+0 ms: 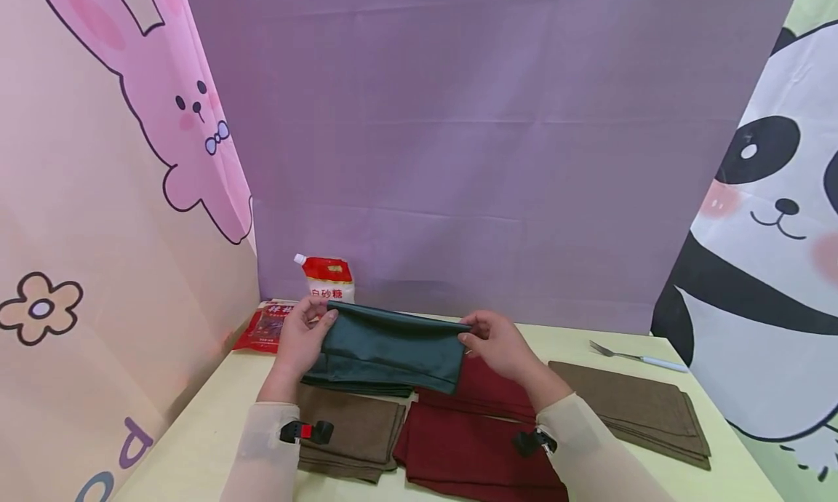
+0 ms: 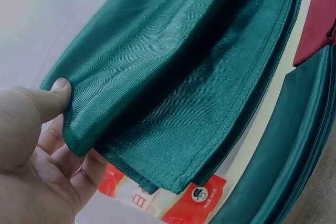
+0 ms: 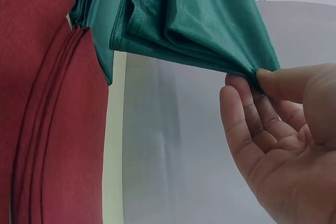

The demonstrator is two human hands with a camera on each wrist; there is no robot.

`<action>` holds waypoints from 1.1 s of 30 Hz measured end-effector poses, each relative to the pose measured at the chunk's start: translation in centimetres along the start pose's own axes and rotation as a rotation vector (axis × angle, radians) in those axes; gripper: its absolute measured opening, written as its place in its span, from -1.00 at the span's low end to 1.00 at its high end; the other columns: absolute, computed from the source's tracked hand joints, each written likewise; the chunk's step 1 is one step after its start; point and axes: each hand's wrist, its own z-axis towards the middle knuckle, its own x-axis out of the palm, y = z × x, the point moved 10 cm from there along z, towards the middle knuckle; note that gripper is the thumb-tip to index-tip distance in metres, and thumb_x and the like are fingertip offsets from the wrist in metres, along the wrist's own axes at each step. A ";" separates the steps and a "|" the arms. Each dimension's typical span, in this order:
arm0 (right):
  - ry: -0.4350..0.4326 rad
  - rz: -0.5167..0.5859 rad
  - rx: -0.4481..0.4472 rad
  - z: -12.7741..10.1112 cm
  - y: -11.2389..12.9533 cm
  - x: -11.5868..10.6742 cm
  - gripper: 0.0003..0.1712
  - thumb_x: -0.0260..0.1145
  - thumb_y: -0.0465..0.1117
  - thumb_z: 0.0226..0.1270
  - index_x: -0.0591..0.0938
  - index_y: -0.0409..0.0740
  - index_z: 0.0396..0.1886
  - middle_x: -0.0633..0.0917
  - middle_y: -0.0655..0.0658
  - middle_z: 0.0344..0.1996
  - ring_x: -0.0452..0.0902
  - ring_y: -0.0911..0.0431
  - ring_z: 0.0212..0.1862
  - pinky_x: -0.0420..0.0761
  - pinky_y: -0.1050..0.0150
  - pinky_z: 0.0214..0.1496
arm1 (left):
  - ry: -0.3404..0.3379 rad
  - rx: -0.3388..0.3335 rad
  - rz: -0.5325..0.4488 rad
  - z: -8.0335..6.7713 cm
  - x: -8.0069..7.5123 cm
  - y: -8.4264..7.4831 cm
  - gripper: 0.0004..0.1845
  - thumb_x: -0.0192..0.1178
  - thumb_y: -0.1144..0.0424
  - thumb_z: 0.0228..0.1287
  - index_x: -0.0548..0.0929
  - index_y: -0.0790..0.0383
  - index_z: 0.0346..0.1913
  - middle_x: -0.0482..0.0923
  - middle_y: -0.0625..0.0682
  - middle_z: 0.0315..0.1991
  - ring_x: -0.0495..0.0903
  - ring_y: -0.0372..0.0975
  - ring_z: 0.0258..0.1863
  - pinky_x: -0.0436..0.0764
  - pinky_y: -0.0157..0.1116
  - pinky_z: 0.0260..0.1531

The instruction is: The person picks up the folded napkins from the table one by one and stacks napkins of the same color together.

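Both hands hold up a folded dark green cloth (image 1: 393, 342) by its upper corners. The left hand (image 1: 304, 338) pinches one corner between thumb and fingers, and the right hand (image 1: 500, 345) pinches the opposite one. In the left wrist view the layers of this cloth (image 2: 152, 82) hang apart, with a stitched hem showing. Another folded green cloth (image 2: 283, 140) lies on the table below, mostly hidden in the head view. Right of it lies a folded red cloth (image 1: 494, 382), partly covered by the right arm.
Nearer me lie a folded brown cloth (image 1: 353, 425) and a second red cloth (image 1: 484, 447). More brown cloth (image 1: 628, 400) lies at the right, with a fork (image 1: 635, 356) behind it. A spouted sugar bag (image 1: 329, 271) and a red packet (image 1: 262, 332) occupy the back left.
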 end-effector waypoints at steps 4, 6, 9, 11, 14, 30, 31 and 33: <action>0.009 0.029 0.007 0.3 0.4 0.8 -0.74 0.31 -0.33 0.54 0.63 -0.26 0.15 0.72 -0.18 -0.21 0.73 -0.24 -0.17 0.72 -0.13 0.01 | -0.023 -0.008 0.004 0.1 -0.7 0.6 -0.64 0.30 0.13 0.51 0.56 0.14 0.24 0.62 0.15 0.22 0.60 0.00 0.11 0.66 -0.17 0.13; 0.011 0.044 0.006 0.5 0.5 1.1 -0.77 0.31 -0.33 0.54 0.63 -0.26 0.12 0.72 -0.19 -0.22 0.74 -0.26 -0.17 0.73 -0.14 0.01 | -0.040 -0.016 0.005 0.1 -1.2 0.9 -0.62 0.31 0.10 0.50 0.57 0.15 0.25 0.62 0.16 0.21 0.60 0.00 0.11 0.67 -0.22 0.12; 0.011 0.065 -0.003 0.9 0.7 1.7 -0.80 0.32 -0.33 0.54 0.63 -0.27 0.07 0.72 -0.21 -0.23 0.73 -0.27 -0.18 0.75 -0.10 -0.04 | -0.074 -0.032 0.009 0.3 -1.9 1.6 -0.62 0.32 0.09 0.49 0.60 0.14 0.24 0.63 0.15 0.20 0.59 -0.03 0.14 0.67 -0.22 0.12; 0.016 0.088 -0.007 1.2 0.7 2.2 -0.80 0.33 -0.33 0.54 0.62 -0.29 0.06 0.72 -0.22 -0.24 0.72 -0.27 -0.19 0.77 -0.10 -0.07 | -0.097 -0.047 0.010 0.3 -2.3 2.1 -0.62 0.33 0.08 0.48 0.61 0.13 0.24 0.63 0.14 0.22 0.59 -0.04 0.17 0.67 -0.18 0.14; 0.022 0.116 0.008 1.5 0.5 2.8 -0.78 0.34 -0.30 0.53 0.60 -0.29 0.06 0.71 -0.23 -0.24 0.72 -0.22 -0.22 0.78 -0.09 -0.16 | -0.124 -0.066 0.010 0.5 -2.8 2.8 -0.62 0.35 0.06 0.47 0.62 0.12 0.21 0.64 0.12 0.21 0.60 -0.04 0.18 0.66 -0.11 0.16; 0.057 0.201 0.095 2.8 -1.9 5.8 -0.81 0.30 -0.37 0.54 0.57 -0.30 0.06 0.66 -0.28 -0.24 0.73 -0.15 -0.23 0.78 -0.13 -0.14 | -0.173 -0.135 0.011 0.5 -3.8 5.6 -0.71 0.34 0.13 0.48 0.65 0.15 0.14 0.68 0.17 0.09 0.62 -0.02 0.02 0.66 -0.42 -0.10; 0.054 0.201 0.097 2.9 -2.0 5.9 -0.81 0.29 -0.37 0.54 0.57 -0.30 0.06 0.66 -0.27 -0.24 0.73 -0.15 -0.23 0.78 -0.12 -0.16 | -0.171 -0.132 0.012 0.6 -3.8 5.7 -0.72 0.33 0.15 0.49 0.65 0.17 0.14 0.68 0.18 0.08 0.63 -0.01 0.01 0.66 -0.42 -0.11; 0.052 0.208 0.095 3.1 -2.1 6.1 -0.81 0.29 -0.38 0.54 0.57 -0.32 0.06 0.66 -0.28 -0.24 0.73 -0.17 -0.22 0.79 -0.10 -0.17 | -0.170 -0.130 0.013 0.8 -3.9 5.9 -0.73 0.32 0.18 0.50 0.65 0.19 0.13 0.69 0.20 0.07 0.63 0.00 0.00 0.65 -0.43 -0.12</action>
